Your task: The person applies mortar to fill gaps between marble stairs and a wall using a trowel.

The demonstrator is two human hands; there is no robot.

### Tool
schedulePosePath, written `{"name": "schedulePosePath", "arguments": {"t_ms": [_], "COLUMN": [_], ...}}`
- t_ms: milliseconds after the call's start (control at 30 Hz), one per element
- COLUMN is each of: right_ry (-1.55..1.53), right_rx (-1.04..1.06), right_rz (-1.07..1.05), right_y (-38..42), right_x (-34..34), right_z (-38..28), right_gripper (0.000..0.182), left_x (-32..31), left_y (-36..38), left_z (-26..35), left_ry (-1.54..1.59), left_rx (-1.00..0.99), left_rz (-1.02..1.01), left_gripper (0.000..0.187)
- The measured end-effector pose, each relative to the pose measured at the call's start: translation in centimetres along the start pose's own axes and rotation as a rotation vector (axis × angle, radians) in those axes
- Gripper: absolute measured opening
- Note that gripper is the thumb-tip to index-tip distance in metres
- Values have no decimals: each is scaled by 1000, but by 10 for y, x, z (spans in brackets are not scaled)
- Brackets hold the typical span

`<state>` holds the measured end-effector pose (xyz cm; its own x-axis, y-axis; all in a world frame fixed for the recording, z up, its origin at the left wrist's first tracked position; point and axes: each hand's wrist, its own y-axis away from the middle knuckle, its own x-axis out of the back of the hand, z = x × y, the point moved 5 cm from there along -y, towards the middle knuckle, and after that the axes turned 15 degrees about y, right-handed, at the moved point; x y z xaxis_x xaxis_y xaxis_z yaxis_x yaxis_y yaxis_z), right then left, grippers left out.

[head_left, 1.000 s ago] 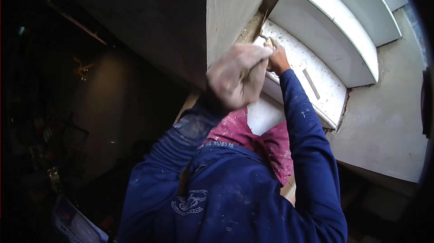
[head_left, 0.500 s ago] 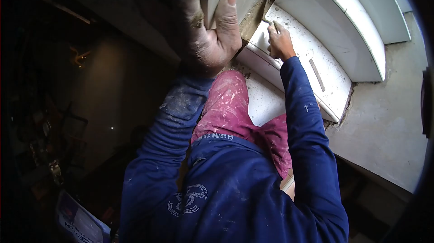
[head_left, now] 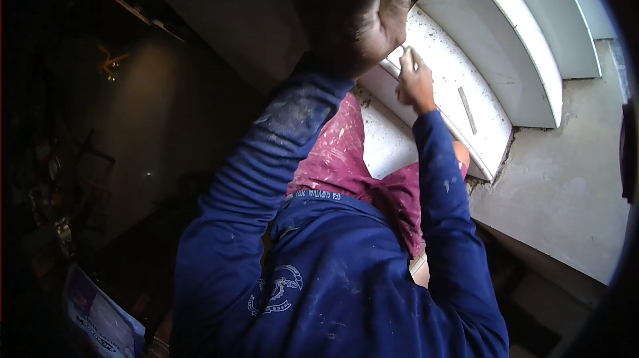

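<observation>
My left hand [head_left: 381,28], dusty and close to the camera, is raised at the top centre. Its thumb stands apart from the shadowed fingers, and a bit of brownish mortar clings near the base of the thumb. My right hand [head_left: 417,83] is closed above the speckled white stair tread [head_left: 459,78], its fingers round the handle of a small trowel. The trowel's blade showed earlier at the wall corner; now my left hand hides it. A thin grey strip [head_left: 467,110] lies on the tread, to the right of my right hand.
Curved white steps [head_left: 526,31] rise at upper right. A grey plastered surface [head_left: 552,185] borders them on the right. On the dark left side are a printed bag [head_left: 100,318] and a yellowish object [head_left: 111,63]. My knees, in stained red shorts [head_left: 333,151], are beside the steps.
My left hand has moved right, now covering the wall corner and the trowel blade. My right hand sits slightly lower in view, still closed. The whole view has shifted a little.
</observation>
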<state>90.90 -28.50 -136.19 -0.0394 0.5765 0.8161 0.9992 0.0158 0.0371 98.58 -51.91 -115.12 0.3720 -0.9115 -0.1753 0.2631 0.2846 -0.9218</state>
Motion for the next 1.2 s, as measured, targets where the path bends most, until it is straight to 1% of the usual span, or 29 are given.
{"name": "schedulePosePath", "arguments": {"t_ms": [67, 133, 167, 200, 233, 267, 300, 400, 467, 533, 567, 600, 633, 700, 800, 833, 900, 967, 1000, 1067, 1100, 1133, 1167, 1200], "right_ry": [-111, -151, -170, -171, -30, 115, 49, -210, -227, -339, -157, -98, -39, -158, -89, -62, 0, 207, 200, 150, 165, 66, -22, 46], "right_rx": [-90, -96, -98, -118, 26, 169, 144, 51, 15, -252, -7, 58, 122, -130, -172, -213, -106, -58, 2, -14, -16, -52, -182, -141], "right_rz": [-181, -111, -74, -69, 84, 235, 122, -72, 4, -118, -94, -92, -86, -129, -64, -113, -4, 44, 94, 146, 166, 121, 31, 62], "right_y": [-14, -12, -11, 0, 8, 14, 30, 66, 65, 51, 24, 13, 8, 2, -20, -18, -8, 22, 33, 45, 34, 21, 12, 13], "right_x": [8, -2, -8, -17, -34, -49, -50, -28, -19, 5, 0, -2, 3, 7, -15, -18, -42, -41, -49, -46, -44, -38, -40, -42], "right_z": [-18, -15, -12, -6, 13, 27, 21, -6, 1, -19, 3, 7, -9, -30, -24, -23, -11, -40, -38, -45, -42, -45, -37, -34], "right_gripper": [53, 51, 50, 49, 48, 47, 47, 47, 47, 48, 48, 49, 49, 50, 52, 52, 53, 55, 55, 54, 52, 49, 46, 46], "left_x": [0, 3, 4, 3, 2, -3, -3, 3, 7, 8, 9, 10, 11, 12, 13, 12, 11, 8, 8, 7, 7, 6, 7, 6], "left_y": [-9, -5, -4, -1, 1, 6, 9, 13, 16, 14, 14, 14, 13, 13, 12, 13, 14, 15, 15, 18, 19, 19, 18, 18], "left_z": [11, 9, 0, -3, -7, -12, -13, -13, -14, -21, -24, -21, -21, -22, -29, -26, -28, -31, -30, -28, -27, -26, -26, -29], "left_ry": [-97, -342, -461, -405, -350, -120, -66, -161, -181, -181, -182, -186, -189, -191, -197, -204, -209, -212, -215, -218, -218, -223, -227, -233], "left_rx": [39, -43, -154, -152, -150, -35, 20, 22, 24, 39, 46, 42, 41, 43, 52, 46, 52, 52, 51, 50, 49, 51, 50, 51], "left_rz": [-42, -21, 30, 33, 36, -8, -19, -34, -45, -54, -59, -61, -63, -66, -75, -78, -83, -84, -82, -82, -85, -90, -94, -98], "left_gripper": [48, 47, 47, 47, 47, 48, 48, 48, 49, 49, 49, 49, 49, 50, 50, 51, 51, 51, 52, 52, 52, 52, 53, 53]}}
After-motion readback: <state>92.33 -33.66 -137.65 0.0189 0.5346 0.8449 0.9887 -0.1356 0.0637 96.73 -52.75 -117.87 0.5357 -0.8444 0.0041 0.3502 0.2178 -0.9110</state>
